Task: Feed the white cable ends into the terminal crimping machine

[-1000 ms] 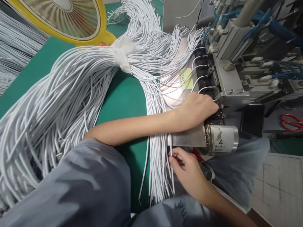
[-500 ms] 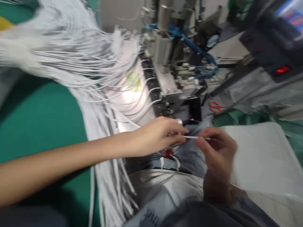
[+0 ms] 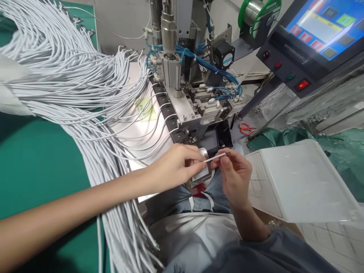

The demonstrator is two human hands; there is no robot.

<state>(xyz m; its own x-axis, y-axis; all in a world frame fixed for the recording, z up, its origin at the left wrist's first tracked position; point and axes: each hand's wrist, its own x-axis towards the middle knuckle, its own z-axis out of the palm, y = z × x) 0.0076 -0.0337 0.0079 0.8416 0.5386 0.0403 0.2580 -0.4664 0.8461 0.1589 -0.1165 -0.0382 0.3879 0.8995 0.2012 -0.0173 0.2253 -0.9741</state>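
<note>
Both hands meet in front of the machine, over my lap. My left hand pinches the near end of a thin white wire. My right hand pinches the same wire near its stripped tip, which points up and right. A big bundle of white wires fans across the green table to my left, with several ends laid into the black slots of the metal machine.
A control panel with a blue screen and coloured buttons stands at the upper right. Red scissors lie right of the machine. A translucent plastic box sits beside my right arm. A green wire spool is at the top.
The view swung right, from the wire bundle to the machine and screen. My left hand left the machine's slot and my right hand rose from the hanging wires; both now hold one wire together.
</note>
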